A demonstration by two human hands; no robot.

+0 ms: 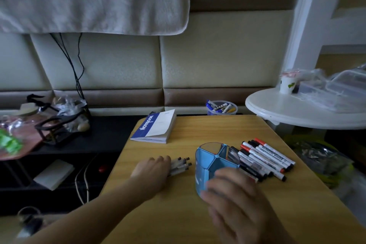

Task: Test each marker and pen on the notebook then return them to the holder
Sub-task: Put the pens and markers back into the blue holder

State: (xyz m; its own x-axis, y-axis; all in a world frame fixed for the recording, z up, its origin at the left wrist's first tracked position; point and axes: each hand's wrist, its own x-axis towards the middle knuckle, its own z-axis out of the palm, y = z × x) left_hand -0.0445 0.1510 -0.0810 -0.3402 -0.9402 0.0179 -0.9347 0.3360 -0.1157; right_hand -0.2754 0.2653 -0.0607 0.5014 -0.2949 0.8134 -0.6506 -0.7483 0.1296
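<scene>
A wooden table fills the lower right of the frame, with nothing on it yet tested as far as can be seen. At upper centre of the table the notebook lies shut, its cover up, well apart from everything else. The blue holder stands at centre, its visible compartments seemingly bare. A row of markers lies on the table just right of it, capped. A bunch of pens lies left of it. The left hand, at centre left, rests over the pens, fingers curled on them. The right hand, blurred at lower centre, has its fingers spread against the holder's near wall; whether it grips cannot be told. By this showing the job is at its start: the notebook has to be opened, every marker and pen tried, and all returned to the holder.
</scene>
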